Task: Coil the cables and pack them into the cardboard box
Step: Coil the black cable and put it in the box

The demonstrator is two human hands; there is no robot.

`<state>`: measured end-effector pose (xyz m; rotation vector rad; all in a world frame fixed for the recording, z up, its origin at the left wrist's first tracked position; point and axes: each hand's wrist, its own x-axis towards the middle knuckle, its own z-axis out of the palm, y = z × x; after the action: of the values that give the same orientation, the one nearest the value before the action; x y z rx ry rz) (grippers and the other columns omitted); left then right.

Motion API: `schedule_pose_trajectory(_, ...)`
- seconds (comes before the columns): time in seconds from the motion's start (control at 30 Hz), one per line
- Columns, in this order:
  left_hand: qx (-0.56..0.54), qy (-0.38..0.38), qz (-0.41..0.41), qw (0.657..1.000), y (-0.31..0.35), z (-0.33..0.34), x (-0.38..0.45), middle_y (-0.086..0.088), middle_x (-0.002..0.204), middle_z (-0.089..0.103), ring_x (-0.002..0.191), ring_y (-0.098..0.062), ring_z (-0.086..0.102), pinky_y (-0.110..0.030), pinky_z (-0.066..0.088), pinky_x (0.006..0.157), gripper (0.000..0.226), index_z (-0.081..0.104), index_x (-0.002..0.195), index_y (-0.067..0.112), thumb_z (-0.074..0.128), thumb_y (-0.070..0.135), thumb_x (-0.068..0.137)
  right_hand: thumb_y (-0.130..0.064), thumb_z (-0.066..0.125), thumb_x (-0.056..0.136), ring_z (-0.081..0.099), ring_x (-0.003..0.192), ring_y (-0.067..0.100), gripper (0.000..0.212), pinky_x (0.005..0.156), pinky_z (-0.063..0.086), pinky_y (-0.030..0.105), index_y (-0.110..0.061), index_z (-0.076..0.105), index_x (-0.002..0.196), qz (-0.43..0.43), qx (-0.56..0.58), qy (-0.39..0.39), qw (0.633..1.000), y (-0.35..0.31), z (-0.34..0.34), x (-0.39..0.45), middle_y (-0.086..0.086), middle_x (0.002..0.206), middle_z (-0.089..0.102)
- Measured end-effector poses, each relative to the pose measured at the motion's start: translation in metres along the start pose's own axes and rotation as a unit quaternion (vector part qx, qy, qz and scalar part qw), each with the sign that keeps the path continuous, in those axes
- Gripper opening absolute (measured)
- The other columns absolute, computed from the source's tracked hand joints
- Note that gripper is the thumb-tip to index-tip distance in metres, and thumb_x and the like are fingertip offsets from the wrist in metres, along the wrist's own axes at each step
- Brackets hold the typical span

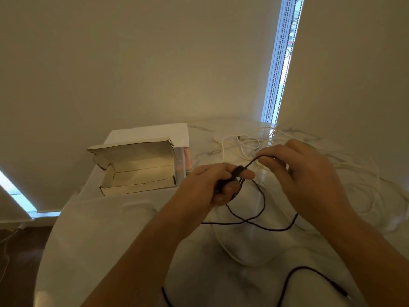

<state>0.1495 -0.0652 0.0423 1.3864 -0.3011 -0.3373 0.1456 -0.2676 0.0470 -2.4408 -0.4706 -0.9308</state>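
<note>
My left hand [212, 185] grips the plug end and a few strands of a thin black cable [261, 204] above the white marble table [124, 235]. My right hand [305, 173] pinches the same cable a short way along, to the right of the left hand. The black cable's loops hang down onto the table and its far end trails to the lower right [309, 271]. Several white cables [243, 145] lie tangled at the back and right. An open cardboard box [137, 173], lid up and empty inside, stands to the left of my hands.
A white flat packet [159, 132] lies behind the box against the wall. Blind bead cords [281, 63] hang at a narrow window strip behind the table. The table's rounded edge runs down the left, with dark floor [20, 262] beyond.
</note>
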Motion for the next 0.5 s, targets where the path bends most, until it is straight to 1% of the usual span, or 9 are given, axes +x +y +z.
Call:
schedule_pose_trajectory(0.07,-0.081,-0.029,-0.019,0.996,0.003,-0.001,-0.002,-0.003,0.064,0.035,0.053,-0.010,0.028,-0.023,0.023,0.051,0.043,0.067,0.110,-0.008,0.029,0.008,0.099,-0.038,0.050,0.096,0.041,0.071,0.001,0.028,0.066,0.033,0.009,-0.028,0.072,0.111,0.007,0.014,0.000,1.000,-0.001,0.004,0.001,-0.014,0.081,0.049)
schedule_pose_trajectory(0.13,-0.163,-0.055,-0.032,0.985,0.006,-0.002,-0.003,-0.002,0.063,0.033,0.053,-0.010,0.026,-0.022,0.022,0.051,0.039,0.068,0.102,-0.004,0.031,0.009,0.095,-0.039,0.047,0.096,0.046,0.071,0.002,0.031,0.066,0.034,0.009,-0.030,0.071,0.114,0.020,0.037,-0.012,0.999,-0.002,0.007,0.000,-0.016,0.080,0.051)
schedule_pose_trajectory(0.2,-0.230,-0.060,-0.033,0.971,0.006,-0.004,-0.003,0.000,0.063,0.032,0.053,-0.009,0.024,-0.022,0.019,0.052,0.036,0.067,0.096,0.000,0.032,0.009,0.093,-0.040,0.047,0.096,0.053,0.076,-0.005,0.028,0.068,0.036,0.006,-0.035,0.068,0.114,0.037,0.072,-0.030,0.996,-0.004,0.010,-0.001,-0.020,0.083,0.058)
schedule_pose_trajectory(0.27,-0.285,-0.053,-0.025,0.957,0.005,-0.006,-0.003,0.002,0.064,0.034,0.052,-0.008,0.026,-0.021,0.022,0.052,0.037,0.069,0.096,0.001,0.033,0.010,0.094,-0.038,0.051,0.097,0.057,0.081,-0.011,0.024,0.069,0.040,0.004,-0.041,0.067,0.113,0.063,0.119,-0.061,0.989,-0.007,0.014,-0.003,-0.023,0.087,0.065)
schedule_pose_trajectory(0.3,-0.304,-0.047,-0.018,0.951,0.004,-0.006,-0.003,0.002,0.064,0.036,0.052,-0.008,0.028,-0.021,0.025,0.052,0.038,0.071,0.099,0.000,0.034,0.011,0.094,-0.038,0.051,0.097,0.060,0.082,-0.008,0.024,0.069,0.044,0.007,-0.044,0.066,0.114,0.076,0.134,-0.085,0.984,-0.009,0.017,-0.005,-0.020,0.088,0.068)
schedule_pose_trajectory(0.37,-0.330,-0.027,0.004,0.944,0.004,-0.009,-0.001,0.003,0.067,0.038,0.054,-0.008,0.031,-0.020,0.031,0.054,0.040,0.070,0.110,-0.001,0.035,0.012,0.096,-0.041,0.048,0.098,0.065,0.076,0.008,0.027,0.067,0.051,0.020,-0.053,0.061,0.118,0.089,0.144,-0.135,0.976,-0.012,0.023,-0.010,-0.007,0.084,0.071)
schedule_pose_trajectory(0.43,-0.340,0.003,0.033,0.940,0.007,-0.012,0.000,0.003,0.070,0.041,0.056,-0.008,0.033,-0.021,0.033,0.058,0.040,0.062,0.123,-0.004,0.034,0.013,0.099,-0.040,0.047,0.100,0.064,0.068,0.021,0.029,0.065,0.051,0.029,-0.057,0.056,0.121,0.101,0.161,-0.179,0.965,-0.016,0.027,-0.015,0.001,0.076,0.068)
schedule_pose_trajectory(0.5,-0.338,0.034,0.059,0.939,0.008,-0.016,0.001,0.002,0.073,0.044,0.058,-0.008,0.035,-0.023,0.034,0.062,0.040,0.055,0.130,-0.005,0.033,0.013,0.102,-0.039,0.047,0.100,0.064,0.067,0.021,0.030,0.064,0.050,0.030,-0.058,0.055,0.122,0.102,0.172,-0.203,0.958,-0.022,0.030,-0.018,0.001,0.073,0.067)
